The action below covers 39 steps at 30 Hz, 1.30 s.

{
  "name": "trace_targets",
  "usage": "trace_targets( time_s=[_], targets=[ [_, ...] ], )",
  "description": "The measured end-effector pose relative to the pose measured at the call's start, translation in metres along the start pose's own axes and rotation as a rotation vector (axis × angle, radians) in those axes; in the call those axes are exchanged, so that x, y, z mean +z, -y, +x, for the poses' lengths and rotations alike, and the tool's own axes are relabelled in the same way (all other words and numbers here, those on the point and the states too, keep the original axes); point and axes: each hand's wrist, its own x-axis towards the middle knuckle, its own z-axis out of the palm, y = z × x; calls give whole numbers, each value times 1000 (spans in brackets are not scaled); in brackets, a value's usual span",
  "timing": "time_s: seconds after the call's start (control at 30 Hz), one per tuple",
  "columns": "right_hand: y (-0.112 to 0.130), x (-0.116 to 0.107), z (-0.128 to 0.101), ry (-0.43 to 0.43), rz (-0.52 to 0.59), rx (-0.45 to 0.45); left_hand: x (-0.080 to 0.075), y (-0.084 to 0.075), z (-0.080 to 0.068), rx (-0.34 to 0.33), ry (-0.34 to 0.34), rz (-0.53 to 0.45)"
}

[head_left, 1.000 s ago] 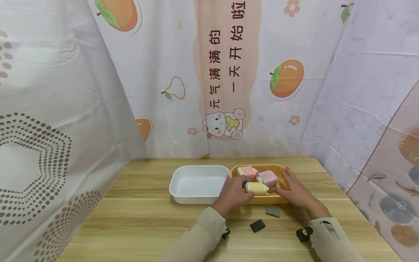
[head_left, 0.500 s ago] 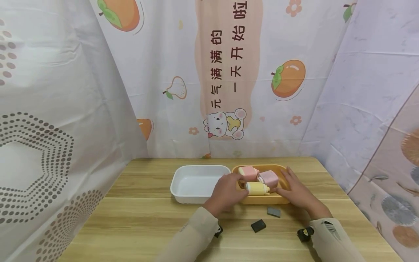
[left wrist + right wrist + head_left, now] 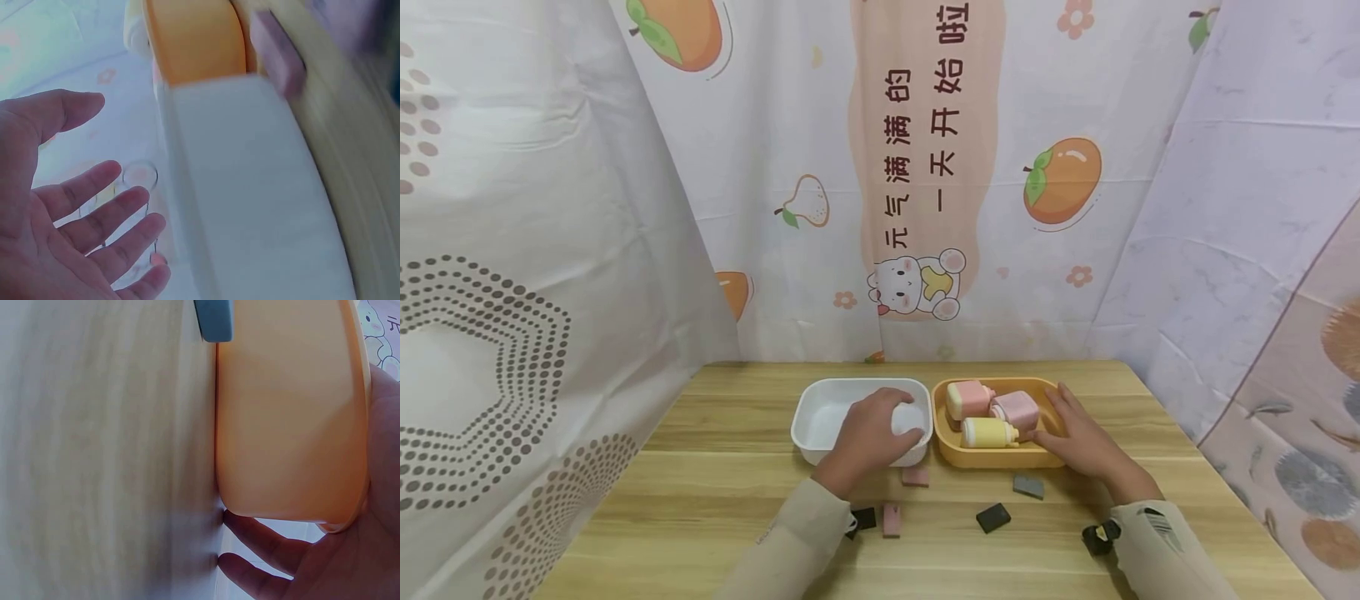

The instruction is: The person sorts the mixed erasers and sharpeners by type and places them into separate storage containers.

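The orange tray [image 3: 951, 456] stands toward the far side of the worktop [image 3: 715, 475], right of centre, between the two hands. The right hand [image 3: 1086, 440] holds its right end, thumb over the rim and fingers outside the wall. Inside, the yellow bottle [image 3: 988, 432] lies near, just beside that thumb; one pink bottle [image 3: 970, 400] lies far left, another pink bottle [image 3: 1015, 410] to its right. The white tray [image 3: 817, 457] sits just left of the orange one. The left hand [image 3: 867, 437] is over its right part, thumb and fingers spread, holding nothing; contact with the rim cannot be told. Nearer lie a grey block [image 3: 1028, 487], a black block [image 3: 993, 517] and two pink blocks [image 3: 915, 476], with another black block [image 3: 866, 518] beside the left sleeve [image 3: 797, 537].
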Motion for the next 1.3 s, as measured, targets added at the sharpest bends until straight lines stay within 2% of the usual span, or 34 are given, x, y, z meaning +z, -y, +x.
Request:
trace_targets(
  time_s=[0.33, 0.47, 0.7, 0.87, 1.13, 1.3],
  targets=[
    [2, 1, 1, 2, -10, 5, -34, 45, -18, -85, -62, -8],
    [1, 1, 1, -1, -24, 5, -40, 66, -25, -120, -59, 3],
    [2, 1, 0, 5, -20, 12, -51, 94, -33, -175, -47, -62],
    [1, 0, 0, 7, -16, 8, -52, 111, -35, -185, -51, -55],
    [1, 0, 1, 9, -8, 3, -46, 130, -36, -251, 12, -75],
    [2, 0, 0, 13, -4, 5, -41, 138, -37, -266, 32, -101]
  ],
)
